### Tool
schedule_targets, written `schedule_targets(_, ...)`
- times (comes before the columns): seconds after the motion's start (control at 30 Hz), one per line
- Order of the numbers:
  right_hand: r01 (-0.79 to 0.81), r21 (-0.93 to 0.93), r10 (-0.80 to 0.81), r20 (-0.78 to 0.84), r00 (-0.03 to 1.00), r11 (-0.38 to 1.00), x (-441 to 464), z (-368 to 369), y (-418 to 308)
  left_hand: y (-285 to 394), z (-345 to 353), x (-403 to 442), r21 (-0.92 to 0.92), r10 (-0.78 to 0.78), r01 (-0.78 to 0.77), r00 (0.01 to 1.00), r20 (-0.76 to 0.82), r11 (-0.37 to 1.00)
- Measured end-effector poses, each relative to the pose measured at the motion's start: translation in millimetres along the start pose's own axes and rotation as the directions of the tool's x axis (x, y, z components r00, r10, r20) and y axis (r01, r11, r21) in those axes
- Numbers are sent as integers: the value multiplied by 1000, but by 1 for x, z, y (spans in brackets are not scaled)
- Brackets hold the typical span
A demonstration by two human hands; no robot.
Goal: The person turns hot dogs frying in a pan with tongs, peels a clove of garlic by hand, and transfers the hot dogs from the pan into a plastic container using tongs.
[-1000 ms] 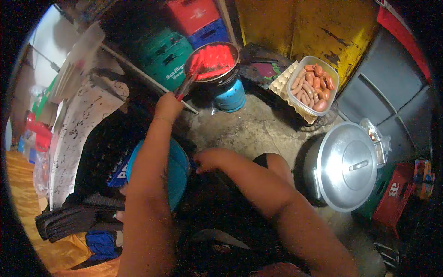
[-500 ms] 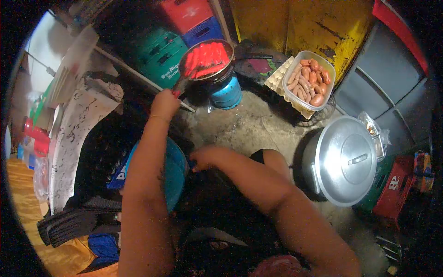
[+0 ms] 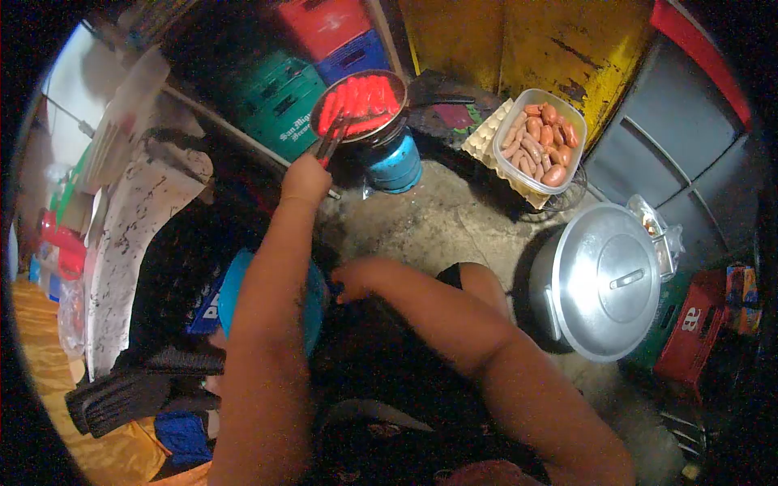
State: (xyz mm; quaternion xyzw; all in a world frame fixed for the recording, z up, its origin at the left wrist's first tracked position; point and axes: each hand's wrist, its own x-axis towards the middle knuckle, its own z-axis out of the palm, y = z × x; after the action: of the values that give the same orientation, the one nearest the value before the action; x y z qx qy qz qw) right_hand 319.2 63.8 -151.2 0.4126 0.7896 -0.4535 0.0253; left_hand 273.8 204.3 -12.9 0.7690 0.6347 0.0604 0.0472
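My left hand is closed around a pair of tongs with red on the grip. The tips of the tongs reach into a frying pan of bright red hotdogs. This pan sits on a burner over a small blue gas canister. My right hand is curled beside the rim of a blue basin. A bit of blue shows at its fingertips, but what they grip is too dark to make out. The left forearm covers part of the basin.
A clear tub of sausages rests on egg trays at the right. Nearer stands a large lidded pot. Beer crates are stacked behind the pan, and a red crate sits at far right.
My left hand has shifted slightly right, and the tongs have swung from the pan's left edge in over the hotdogs. My right hand has hardly moved.
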Motion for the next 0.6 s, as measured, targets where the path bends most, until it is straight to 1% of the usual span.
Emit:
schedule_targets(0.03,18,-43,-21,-61,998,999,-12,-2,-5,-2,4,3,-15,-6,6,1000,-4,1000)
schedule_targets(0.07,33,-87,-43,-123,992,996,-22,-6,-10,-9,12,10,-84,-13,14,1000,12,996)
schedule_targets(0.13,20,-93,-28,-83,996,995,-25,-11,-13,-26,27,24,-220,-23,33,999,47,975)
schedule_targets(0.17,15,-95,-21,-63,998,995,-25,-14,-14,-30,29,28,-396,-60,115,987,148,911)
schedule_targets(0.2,14,-93,-20,-63,998,996,-23,-12,-12,-30,25,26,-549,-77,210,964,254,809)
schedule_targets(0.23,14,-90,-19,-62,998,996,-21,-10,-11,-29,21,23,-668,-74,311,930,359,676)
schedule_targets(0.33,-17,-68,12,-71,997,998,-21,-9,-14,-22,12,14,-794,-129,465,882,453,391)
schedule_targets(0.43,-26,-59,21,-88,996,998,-25,-10,-16,-24,2,10,-690,-73,341,919,387,639)
schedule_targets(0.47,-22,-61,16,-94,995,998,-27,-11,-17,-23,1,9,-592,-74,226,960,270,774)
schedule_targets(0.5,-15,-61,9,-90,996,998,-25,-10,-16,-21,-2,5,-459,-51,115,987,150,881)
schedule_targets(0.53,-9,-61,4,-86,996,998,-23,-10,-15,-19,-5,2,-299,-5,15,999,35,954)
schedule_targets(0.6,6,-64,-12,-88,996,998,-21,-9,-13,-6,-16,-9,-152,12,-10,1000,8,988)
